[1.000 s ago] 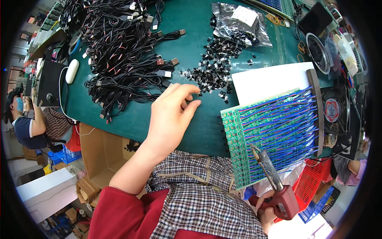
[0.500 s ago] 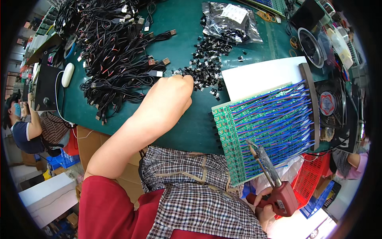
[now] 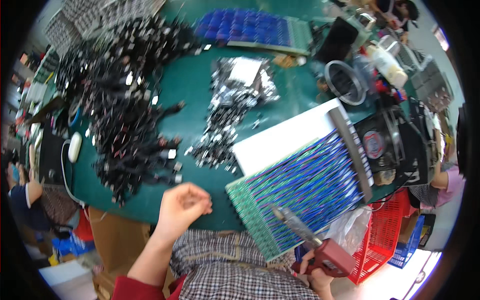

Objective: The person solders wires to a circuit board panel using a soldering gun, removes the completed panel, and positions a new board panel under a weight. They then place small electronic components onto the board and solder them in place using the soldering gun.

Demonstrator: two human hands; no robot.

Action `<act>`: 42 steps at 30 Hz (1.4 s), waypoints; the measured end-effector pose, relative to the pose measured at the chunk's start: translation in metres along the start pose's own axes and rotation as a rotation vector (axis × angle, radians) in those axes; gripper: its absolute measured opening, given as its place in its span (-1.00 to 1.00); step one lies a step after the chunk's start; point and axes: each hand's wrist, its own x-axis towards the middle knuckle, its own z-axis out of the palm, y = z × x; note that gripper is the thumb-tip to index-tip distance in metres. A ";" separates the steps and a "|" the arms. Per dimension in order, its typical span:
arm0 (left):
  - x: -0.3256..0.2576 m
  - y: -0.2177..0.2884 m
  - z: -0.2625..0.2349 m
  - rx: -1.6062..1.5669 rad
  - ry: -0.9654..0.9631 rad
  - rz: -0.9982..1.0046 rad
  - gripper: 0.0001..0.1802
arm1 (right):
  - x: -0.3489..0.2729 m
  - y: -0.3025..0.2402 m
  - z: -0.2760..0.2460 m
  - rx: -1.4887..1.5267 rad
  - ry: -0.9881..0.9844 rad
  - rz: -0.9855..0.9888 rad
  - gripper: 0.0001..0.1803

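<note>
Currently our left hand (image 3: 181, 210) is curled nearly closed above the near edge of the green bench mat (image 3: 195, 90); whether it pinches a part we cannot tell. Our right hand (image 3: 320, 272) grips the red-handled soldering tool (image 3: 312, 240), tip angled up-left over the green panel of circuit boards with blue striping (image 3: 305, 190). That panel lies just right of our left hand, long axis running lower-left to upper-right. Beyond our left hand, the heap of small black components (image 3: 217, 145) sits nearer it than our right.

Left hand (image 3: 182, 210) curled (fingers pinched), right hand (image 3: 316, 267) gripping soldering iron (image 3: 310, 240)
</note>
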 end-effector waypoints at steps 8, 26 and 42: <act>0.006 -0.009 0.004 0.084 0.109 0.032 -0.88 | 0.020 -0.013 0.002 0.033 -0.208 0.158 -0.70; 0.008 -0.032 0.004 0.190 0.232 0.322 -0.87 | -0.014 -0.013 -0.060 0.084 0.106 -0.524 -0.51; 0.005 -0.033 0.008 0.260 0.215 0.345 -0.78 | 0.079 -0.122 -0.141 0.255 0.459 -0.123 -0.58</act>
